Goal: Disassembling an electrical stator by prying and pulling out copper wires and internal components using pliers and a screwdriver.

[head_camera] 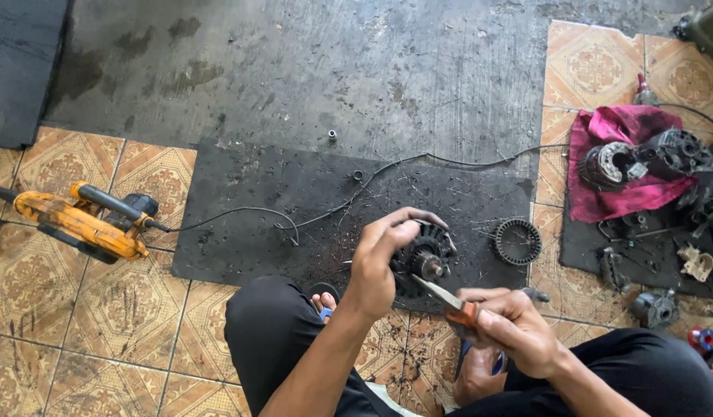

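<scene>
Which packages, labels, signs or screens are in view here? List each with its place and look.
None show: no package, label, sign or screen.
The left hand grips a dark motor rotor.
The right hand holds an orange-handled tool.
A yellow power tool lies on the tiled floor.

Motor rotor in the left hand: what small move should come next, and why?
Probably ease the blade tip into the motor rotor. The left hand grips the rotor, and the right hand aims the orange-handled knife almost at it.
</scene>
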